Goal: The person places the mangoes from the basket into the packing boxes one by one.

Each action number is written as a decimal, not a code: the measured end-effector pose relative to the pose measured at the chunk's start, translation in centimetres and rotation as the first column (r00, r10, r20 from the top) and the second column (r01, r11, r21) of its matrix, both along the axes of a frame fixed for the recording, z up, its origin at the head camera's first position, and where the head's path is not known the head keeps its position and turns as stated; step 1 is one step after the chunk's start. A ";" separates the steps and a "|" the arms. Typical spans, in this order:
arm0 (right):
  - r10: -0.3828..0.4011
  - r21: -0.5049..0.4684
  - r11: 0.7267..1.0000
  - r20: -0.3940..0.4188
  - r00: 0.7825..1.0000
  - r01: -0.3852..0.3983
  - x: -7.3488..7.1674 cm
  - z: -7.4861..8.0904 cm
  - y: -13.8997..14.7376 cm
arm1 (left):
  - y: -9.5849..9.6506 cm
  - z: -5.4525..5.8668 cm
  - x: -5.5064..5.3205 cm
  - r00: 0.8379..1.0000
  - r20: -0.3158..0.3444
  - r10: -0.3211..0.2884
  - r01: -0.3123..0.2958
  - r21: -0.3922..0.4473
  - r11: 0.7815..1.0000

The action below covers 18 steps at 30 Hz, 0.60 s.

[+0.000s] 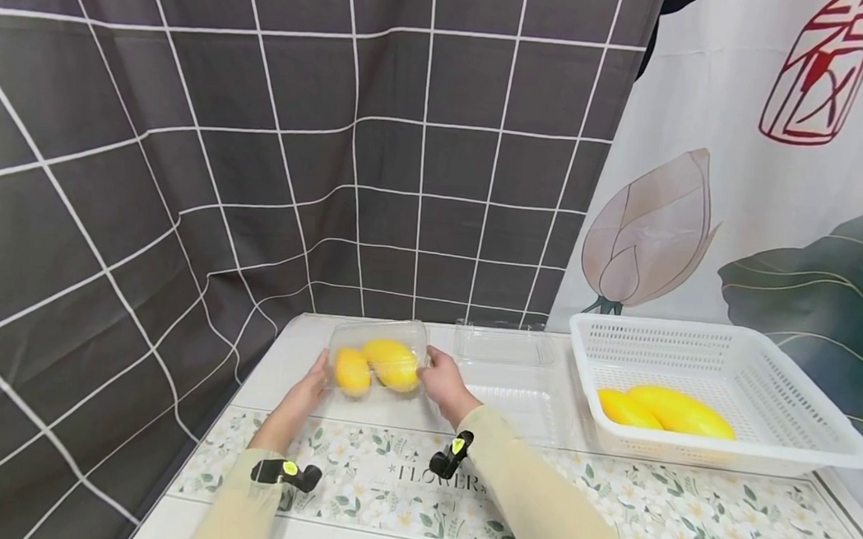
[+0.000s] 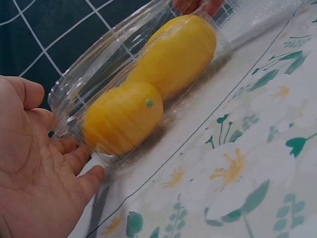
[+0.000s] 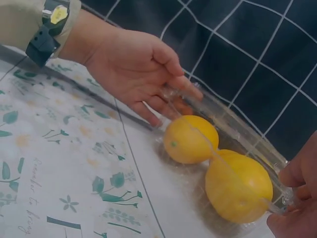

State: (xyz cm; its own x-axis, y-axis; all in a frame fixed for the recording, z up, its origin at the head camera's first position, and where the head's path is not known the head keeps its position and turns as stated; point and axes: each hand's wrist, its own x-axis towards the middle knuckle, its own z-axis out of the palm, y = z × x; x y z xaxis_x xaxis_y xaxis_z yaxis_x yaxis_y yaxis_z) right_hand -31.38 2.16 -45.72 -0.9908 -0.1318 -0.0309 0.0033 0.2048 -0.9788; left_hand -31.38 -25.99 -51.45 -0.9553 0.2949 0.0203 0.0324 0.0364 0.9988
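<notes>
Presently, item one: clear container (image 1: 368,332), between your two hands toward the back of the worktop (image 1: 265,383); whether its base touches down, you cannot tell. Contents: two yellow fruits, left fruit (image 1: 352,371) and right fruit (image 1: 393,364), lying side by side behind the plastic. Closure: too glassy to read as latched or loose.

Left hand (image 1: 313,384): fingers relaxed, laid against the container's left end, thumb apart from it; support, not grip. Right hand (image 1: 445,383): fingers and thumb pinching the right end.

Hazards, by likelihood:
1. Slip at left. Cause: your loose fingers on slick plastic; rounded fruit could roll that way if you lift the right end higher.
2. Buckled wall. Cause: too hard a pinch on thin plastic, which might also spring an unlatched rim and spill the fruit.
3. Snagged neighbour. Cause: your right wrist and sleeve (image 1: 498,447) pass close to an open clear clamshell (image 1: 520,403); a sideways sweep could drag it.
4. Minor: white basket (image 1: 803,387), holding more yellow fruit (image 1: 682,413), well apart from your hands; a knock seems unlikely.
</notes>
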 end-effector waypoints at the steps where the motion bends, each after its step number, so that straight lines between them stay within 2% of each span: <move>1: 0.000 0.007 1.000 -0.003 1.000 0.000 0.1 0.0 -0.1 | 0.6 1.1 0.7 1.000 0.017 0.011 -0.010 -0.025 1.000; 4: 0.001 0.025 1.000 0.000 1.000 -0.001 0.3 0.0 -0.1 | 1.8 3.1 1.8 0.996 0.060 0.072 -0.065 -0.108 0.992; 7: -0.002 0.040 0.999 0.004 1.000 0.002 0.6 0.1 -0.2 | 1.8 3.1 1.9 0.990 0.064 0.124 -0.110 -0.190 0.976; 10: -0.013 0.052 0.999 -0.002 1.000 0.013 0.6 0.2 -0.1 | 1.7 2.8 2.0 0.987 0.036 0.156 -0.141 -0.259 0.956; 14: -0.041 0.057 0.998 -0.002 0.999 0.041 0.6 0.1 0.0 | 1.8 2.6 2.4 0.980 0.013 0.201 -0.189 -0.280 0.941; 18: -0.065 0.032 0.997 0.031 0.997 0.064 0.4 0.0 0.0 | 2.3 2.3 2.9 0.954 0.059 0.295 -0.271 -0.258 0.927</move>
State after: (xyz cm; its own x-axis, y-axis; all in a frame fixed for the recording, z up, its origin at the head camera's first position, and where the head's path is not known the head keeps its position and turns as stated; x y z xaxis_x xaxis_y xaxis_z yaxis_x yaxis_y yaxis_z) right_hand -30.95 2.18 -45.74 -0.9957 -0.0660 -0.0655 0.0484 0.2329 -0.9713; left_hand -28.49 -23.71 -49.15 -0.9937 -0.0040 -0.1123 -0.1092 0.2729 0.9558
